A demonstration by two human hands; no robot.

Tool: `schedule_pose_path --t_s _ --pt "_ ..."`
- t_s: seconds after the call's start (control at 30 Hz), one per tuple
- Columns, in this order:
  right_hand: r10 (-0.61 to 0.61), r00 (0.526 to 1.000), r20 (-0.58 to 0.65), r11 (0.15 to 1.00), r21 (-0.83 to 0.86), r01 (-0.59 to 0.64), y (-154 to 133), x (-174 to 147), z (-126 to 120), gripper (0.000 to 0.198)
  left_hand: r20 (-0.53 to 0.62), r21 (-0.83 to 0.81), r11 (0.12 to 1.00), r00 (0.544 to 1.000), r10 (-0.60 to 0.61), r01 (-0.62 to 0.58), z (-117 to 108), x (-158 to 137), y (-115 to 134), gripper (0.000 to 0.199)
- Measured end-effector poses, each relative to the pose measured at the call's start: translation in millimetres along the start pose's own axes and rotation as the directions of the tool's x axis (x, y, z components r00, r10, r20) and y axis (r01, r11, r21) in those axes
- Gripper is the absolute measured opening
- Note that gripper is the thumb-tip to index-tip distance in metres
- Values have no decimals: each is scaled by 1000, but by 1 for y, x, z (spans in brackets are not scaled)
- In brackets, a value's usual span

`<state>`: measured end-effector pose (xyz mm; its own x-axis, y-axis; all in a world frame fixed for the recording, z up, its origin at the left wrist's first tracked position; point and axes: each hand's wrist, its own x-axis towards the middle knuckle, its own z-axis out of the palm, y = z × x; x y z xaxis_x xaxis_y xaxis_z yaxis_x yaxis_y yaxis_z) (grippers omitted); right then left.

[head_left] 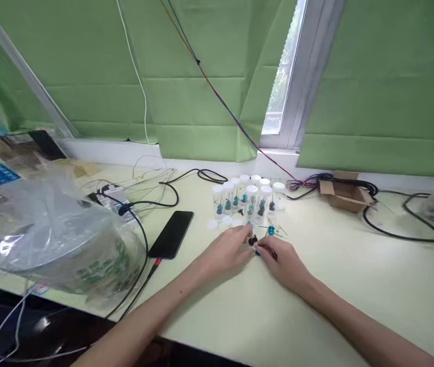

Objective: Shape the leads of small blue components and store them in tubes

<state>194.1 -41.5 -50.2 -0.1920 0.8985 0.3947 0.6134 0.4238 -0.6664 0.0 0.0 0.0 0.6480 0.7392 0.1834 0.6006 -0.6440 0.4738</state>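
Several small clear vials (251, 204) with white caps stand upright in a cluster, with blue or dark small pieces and thin wires inside. In front of them, my left hand (229, 250) rests on the table with curled fingers; what they hold is hidden. My right hand (286, 261) is closed in a pinch close by, and what is in its fingertips is too small to name. Between the hands lies a small dark piece (253, 239). Just beyond my right hand is a blue piece with thin wire leads (271, 230). Loose white caps (226, 221) lie in front of the vials.
A black phone (171, 234) with a cable lies left of my hands. Further left stands a large clear plastic bag (68, 244). Black cables (169, 188) run along the back. An open cardboard box (345, 196) sits at the back right, near a coiled cable.
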Motion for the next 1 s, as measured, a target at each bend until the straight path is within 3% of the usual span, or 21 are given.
schedule_pose_path --t_s 0.17,0.4,0.57,0.9,1.0 --pt "17 999 -39 1000 22 -16 1 3 1 16 37 -138 990 999 -3 8 8 3 7 19" --pt "64 996 -61 993 99 -57 -9 3 4 21 -11 -312 950 999 -34 29 20 -8 5 13" --pt "103 991 -81 985 145 -90 -16 5 4 20 -73 -394 918 997 2 -31 22 -8 3 11" --pt "89 994 -60 969 236 -73 -17 5 9 29 -250 -371 921 968 26 -121 15 -1 -13 24" --pt "73 996 -46 967 248 -59 -18 5 9 34 -251 -385 915 968 25 -123 10 2 -18 22"
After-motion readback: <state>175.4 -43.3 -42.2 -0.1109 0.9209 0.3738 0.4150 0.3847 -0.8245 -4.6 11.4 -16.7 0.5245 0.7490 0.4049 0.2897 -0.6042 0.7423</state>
